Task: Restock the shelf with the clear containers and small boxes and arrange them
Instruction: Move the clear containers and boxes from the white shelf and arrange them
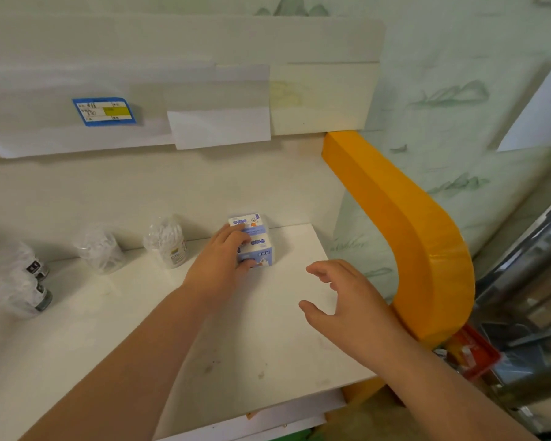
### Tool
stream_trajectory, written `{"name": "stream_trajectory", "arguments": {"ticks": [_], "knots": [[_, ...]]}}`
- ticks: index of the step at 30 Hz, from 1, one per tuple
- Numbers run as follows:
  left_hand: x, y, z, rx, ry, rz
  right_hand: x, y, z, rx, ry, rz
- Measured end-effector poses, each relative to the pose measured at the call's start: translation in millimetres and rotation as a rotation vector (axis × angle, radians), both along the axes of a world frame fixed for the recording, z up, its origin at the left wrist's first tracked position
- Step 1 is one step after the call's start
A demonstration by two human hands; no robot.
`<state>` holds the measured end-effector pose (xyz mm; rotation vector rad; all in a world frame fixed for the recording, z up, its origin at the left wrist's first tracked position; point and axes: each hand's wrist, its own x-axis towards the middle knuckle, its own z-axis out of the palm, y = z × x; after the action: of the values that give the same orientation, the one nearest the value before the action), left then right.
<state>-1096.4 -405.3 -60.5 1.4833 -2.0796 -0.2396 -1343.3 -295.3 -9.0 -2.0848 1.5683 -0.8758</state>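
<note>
Head view, white shelf (77, 361) w/ orange end post (427, 237). Left hand (218, 265) grips a small blue-white box (256, 246) standing near the shelf's back right corner; fingers (236, 232) curl over its top and left side, thumb at its front. Right hand (347, 300) hovers just right of and nearer than the box, fingers spread loose, holding nothing. Left of the gripping fingers: two clear tubs (166, 241) along the back wall, then two dark-capped ones (29, 281) farther left. Judged approx. early-mid: few items placed, lots of bare shelf, box not yet let go.
</note>
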Motion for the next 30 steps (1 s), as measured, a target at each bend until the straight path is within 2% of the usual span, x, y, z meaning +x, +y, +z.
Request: {"name": "stream_trajectory", "arguments": {"ticks": [6,11,17,24,30], "knots": [[-2,-2,7,0.061,-0.055,0.027,-1,1,4,0.011,0.002,-0.007],[3,20,19,0.056,0.009,0.051,8,-3,8,-0.024,-0.008,0.009],[43,77,67,-0.09,0.006,0.154,32,-7,18,-0.079,-0.044,0.075],[102,168,114,-0.179,0.014,0.425,90,-4,31,-0.1,-0.139,0.185],[154,259,136,-0.189,-0.049,0.726,169,15,41,-0.108,-0.158,0.368]]}}
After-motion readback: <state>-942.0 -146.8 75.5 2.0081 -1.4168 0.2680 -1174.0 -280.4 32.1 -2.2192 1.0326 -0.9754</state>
